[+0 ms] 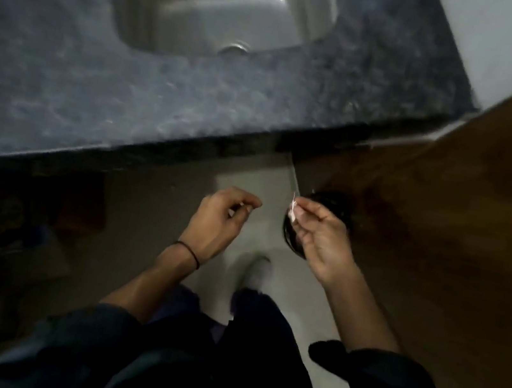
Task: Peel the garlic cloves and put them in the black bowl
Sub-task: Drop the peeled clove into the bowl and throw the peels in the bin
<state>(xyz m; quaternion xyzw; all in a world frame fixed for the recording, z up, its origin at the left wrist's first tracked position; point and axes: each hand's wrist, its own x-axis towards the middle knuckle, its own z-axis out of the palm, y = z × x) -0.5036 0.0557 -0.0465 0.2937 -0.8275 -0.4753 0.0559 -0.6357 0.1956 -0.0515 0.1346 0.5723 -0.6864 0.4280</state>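
Note:
My right hand (pixel 321 241) pinches a small white and pink scrap of garlic peel (pixel 293 212) between thumb and fingertips. Right behind that hand a round black bowl (pixel 342 204) shows, mostly hidden and blurred; its contents cannot be seen. My left hand (pixel 220 218), with a black band on the wrist, is a short way to the left with its fingers curled round a small pale bit that looks like a garlic clove (pixel 231 213). The two hands are apart, both below the counter's edge.
A dark speckled stone counter (pixel 130 90) with a steel sink (pixel 217 3) runs across the top. A brown wooden surface (pixel 460 226) is at the right. Below are the grey floor (pixel 151 210), my dark trousers and a shoe (pixel 254 270).

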